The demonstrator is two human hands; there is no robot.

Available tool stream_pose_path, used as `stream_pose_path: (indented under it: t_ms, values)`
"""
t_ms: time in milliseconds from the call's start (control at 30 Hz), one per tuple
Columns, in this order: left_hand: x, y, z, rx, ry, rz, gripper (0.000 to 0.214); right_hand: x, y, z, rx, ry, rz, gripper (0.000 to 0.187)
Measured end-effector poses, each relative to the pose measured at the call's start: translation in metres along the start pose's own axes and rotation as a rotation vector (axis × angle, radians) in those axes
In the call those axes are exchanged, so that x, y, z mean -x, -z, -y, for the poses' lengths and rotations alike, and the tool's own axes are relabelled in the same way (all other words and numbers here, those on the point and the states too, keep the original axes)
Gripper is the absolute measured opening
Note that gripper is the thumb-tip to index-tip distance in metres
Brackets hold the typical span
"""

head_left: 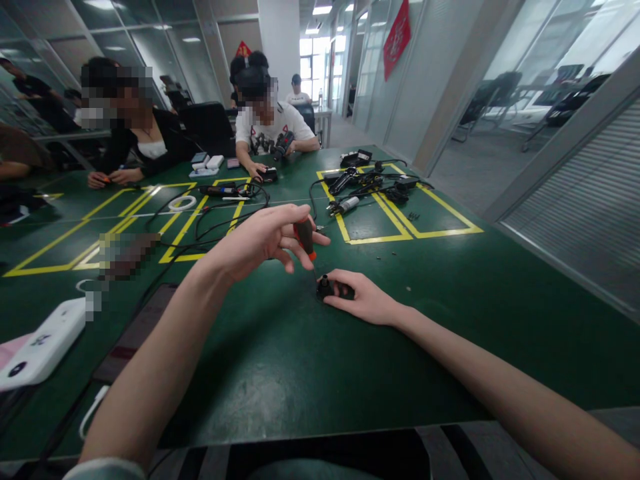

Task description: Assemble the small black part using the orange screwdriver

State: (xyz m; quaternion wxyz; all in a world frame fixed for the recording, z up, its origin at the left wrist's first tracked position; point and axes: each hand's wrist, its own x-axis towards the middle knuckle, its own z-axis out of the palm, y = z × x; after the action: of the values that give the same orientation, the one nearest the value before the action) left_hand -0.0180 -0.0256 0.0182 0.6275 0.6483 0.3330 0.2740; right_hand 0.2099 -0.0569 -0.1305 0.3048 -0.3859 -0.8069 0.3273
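My left hand (273, 237) grips a screwdriver (304, 238) by its black and red handle, thumb on top and some fingers stretched out. The thin shaft points down to a small black part (326, 287) on the green table (280, 380). My right hand (363, 295) is closed around that black part and steadies it against the tabletop. A short round post stands up from the part. Whether the tip sits in a screw is too small to tell.
Tangled black cables and dark devices (370, 181) lie within yellow tape frames (447, 232). Tiny screws (413, 216) are scattered nearby. A white power bank (47, 340) and a dark phone (137, 333) lie at left. Across the table, two people (273, 130) handle objects.
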Motion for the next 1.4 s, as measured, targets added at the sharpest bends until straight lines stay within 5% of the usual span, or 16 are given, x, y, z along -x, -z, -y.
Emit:
stream_pose_path:
  t_ms: [267,667,867,1400]
  values:
    - [-0.008,-0.0021,0.0059,0.195,0.08,0.027,0.03,-0.0004,-0.0013,-0.0018,0.001,0.004,-0.012,0.025]
    - [-0.0052,0.0008,0.0096,0.162,0.066,0.127,0.033,0.0016,-0.0014,0.0005,0.0,0.002,-0.009,0.023]
    - [-0.007,-0.0034,0.0076,0.191,0.113,0.05,0.044,0.0003,-0.0011,0.0009,0.009,-0.009,-0.013,0.025]
    - [-0.0062,-0.0011,0.0088,0.163,0.089,0.103,0.039,0.0009,-0.0002,0.0004,0.025,0.005,-0.006,0.027]
